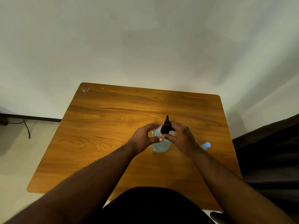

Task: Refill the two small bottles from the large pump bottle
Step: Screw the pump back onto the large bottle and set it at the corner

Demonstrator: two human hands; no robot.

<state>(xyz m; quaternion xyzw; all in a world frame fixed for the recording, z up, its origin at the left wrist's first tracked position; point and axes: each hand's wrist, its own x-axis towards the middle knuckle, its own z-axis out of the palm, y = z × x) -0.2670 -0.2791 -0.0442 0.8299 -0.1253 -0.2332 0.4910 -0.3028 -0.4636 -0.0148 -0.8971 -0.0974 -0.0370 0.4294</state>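
The large pump bottle [161, 145] is clear with pale blue liquid and stands upright near the middle of the wooden table [113, 120]. Its black pump head [165, 126] points away from me. My left hand [143, 138] wraps the bottle's shoulder from the left. My right hand [179, 137] grips the black pump collar from the right. One small bottle [206, 145] with a light blue cap shows just behind my right wrist, mostly hidden. A second small bottle is not visible.
A small sticker [86, 90] marks the table's far left corner. A dark chair or cushion [271, 159] stands to the right of the table. A cable [26, 128] lies on the floor at left. A wall rises just behind the table.
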